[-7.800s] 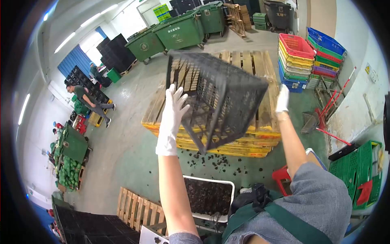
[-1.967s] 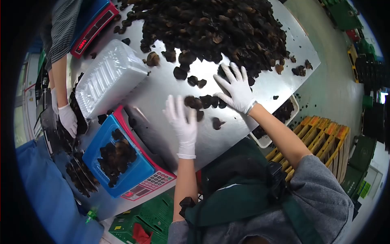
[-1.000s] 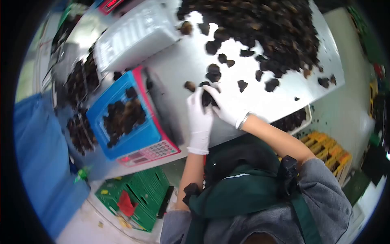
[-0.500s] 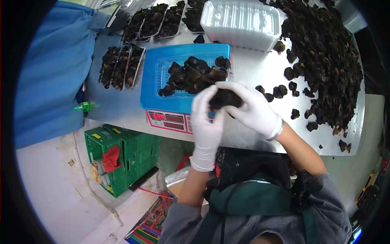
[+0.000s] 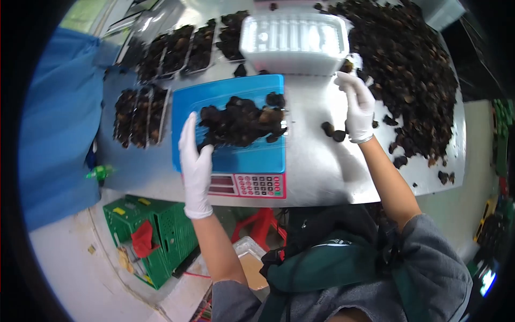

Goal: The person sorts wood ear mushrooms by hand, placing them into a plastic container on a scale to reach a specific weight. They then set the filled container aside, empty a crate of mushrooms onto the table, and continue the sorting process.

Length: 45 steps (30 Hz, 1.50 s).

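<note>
A blue-topped weighing scale (image 5: 185, 102) carries a clear tray heaped with dark brown, rounded, mushroom-like pieces (image 5: 236, 121). My left hand (image 5: 196, 166), in a white glove, is open along the left side of the heap. Its fingers stretch upward, and the thumb lies apart from them at the lower left pieces. On the right, my gloved right hand (image 5: 358, 107) hovers over the metal table (image 5: 311, 166) with curved, parted fingers and nothing visible in them. Its fingertips are beside the large pile of similar pieces (image 5: 407, 86) and just below a lighter brown piece (image 5: 347, 65).
Stacked clear plastic trays (image 5: 295, 45) stand behind the scale. Filled trays (image 5: 140, 115) sit to its left, with more filled trays (image 5: 182, 51) farther back. A few loose pieces (image 5: 333, 132) lie between scale and pile. Green crates (image 5: 161, 236) are below the table's left side.
The dark clump held between both hands has left them, and the heap on the scale looks fuller. My left hand moved left beside it; my right hand moved right and up toward the pile.
</note>
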{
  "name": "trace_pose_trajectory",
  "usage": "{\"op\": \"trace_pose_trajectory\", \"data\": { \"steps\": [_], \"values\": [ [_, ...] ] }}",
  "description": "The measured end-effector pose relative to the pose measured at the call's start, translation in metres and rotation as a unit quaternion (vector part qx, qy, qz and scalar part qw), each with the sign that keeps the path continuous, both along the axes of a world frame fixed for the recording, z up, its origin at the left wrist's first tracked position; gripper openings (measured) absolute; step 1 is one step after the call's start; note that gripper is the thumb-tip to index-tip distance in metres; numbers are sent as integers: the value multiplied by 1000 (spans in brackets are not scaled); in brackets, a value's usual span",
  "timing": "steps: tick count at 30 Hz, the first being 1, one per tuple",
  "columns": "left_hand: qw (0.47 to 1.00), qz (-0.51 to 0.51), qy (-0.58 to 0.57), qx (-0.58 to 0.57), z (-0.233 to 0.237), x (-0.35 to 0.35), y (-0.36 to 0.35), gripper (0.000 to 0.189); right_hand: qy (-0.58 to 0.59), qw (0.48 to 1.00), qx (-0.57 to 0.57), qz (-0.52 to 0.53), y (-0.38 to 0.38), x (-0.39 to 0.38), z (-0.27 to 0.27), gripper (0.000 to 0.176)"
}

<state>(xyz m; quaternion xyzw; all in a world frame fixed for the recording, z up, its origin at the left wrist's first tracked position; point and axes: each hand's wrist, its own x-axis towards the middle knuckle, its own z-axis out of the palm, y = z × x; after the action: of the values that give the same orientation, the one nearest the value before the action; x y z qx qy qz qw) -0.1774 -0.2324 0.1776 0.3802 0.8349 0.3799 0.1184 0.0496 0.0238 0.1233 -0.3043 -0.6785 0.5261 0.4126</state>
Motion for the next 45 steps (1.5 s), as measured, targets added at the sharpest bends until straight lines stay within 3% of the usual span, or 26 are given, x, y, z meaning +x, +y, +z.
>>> {"op": "trace_pose_trajectory", "data": {
  "steps": [1,2,4,6,10,11,14,18,21,24,27,30,32,33,34,36,37,38,40,45],
  "values": [
    [1000,6,5,6,1,1,-1,70,-55,991,70,-100,23,30,-43,27],
    [1000,12,7,14,1,3,0,69,-284,935,180,-111,38,67,-51,33],
    [999,19,12,26,2,7,1,67,-410,865,249,-147,30,100,-70,52],
    [997,47,53,43,3,20,9,65,-496,845,196,-23,2,108,-57,70],
    [974,125,41,186,-14,38,10,59,-444,865,231,37,-33,84,-72,71],
    [966,158,30,202,-15,45,8,58,-488,833,254,67,-36,77,-69,72],
    [943,225,37,241,-14,60,-1,52,-449,823,334,92,-33,64,-89,64],
    [915,293,63,272,-16,68,-31,45,-296,868,386,102,-2,55,-122,17],
    [877,366,96,297,-17,73,-57,39,-269,911,309,55,11,51,-86,12],
    [847,416,100,315,-26,82,-82,37,-194,972,122,-47,18,47,-97,12],
    [830,458,70,312,-34,95,-101,38,-173,980,25,-94,18,43,-95,11],
    [824,480,54,298,-42,104,-113,39,-149,985,-6,-86,5,26,-59,11],
    [820,490,38,295,-45,109,-112,38,-93,994,42,-34,-17,-2,-12,10],
    [818,497,30,289,-45,110,-109,39,-21,990,-140,26,-35,-19,24,11],
    [823,491,24,285,-45,111,-106,40,33,992,-93,78,-43,-35,33,11],
    [832,479,16,278,-45,111,-101,41,27,988,73,135,-53,-70,38,14],
    [836,472,12,280,-46,111,-100,42,16,959,227,167,-55,-86,45,18],
    [839,464,8,284,-47,111,-97,43,-67,929,294,213,-60,-98,44,23],
    [843,454,-2,287,-45,113,-92,43,-177,864,351,314,-63,-116,25,30],
    [848,454,-9,273,-44,112,-98,43,-89,906,267,315,-39,-96,50,35]
  ]
}}
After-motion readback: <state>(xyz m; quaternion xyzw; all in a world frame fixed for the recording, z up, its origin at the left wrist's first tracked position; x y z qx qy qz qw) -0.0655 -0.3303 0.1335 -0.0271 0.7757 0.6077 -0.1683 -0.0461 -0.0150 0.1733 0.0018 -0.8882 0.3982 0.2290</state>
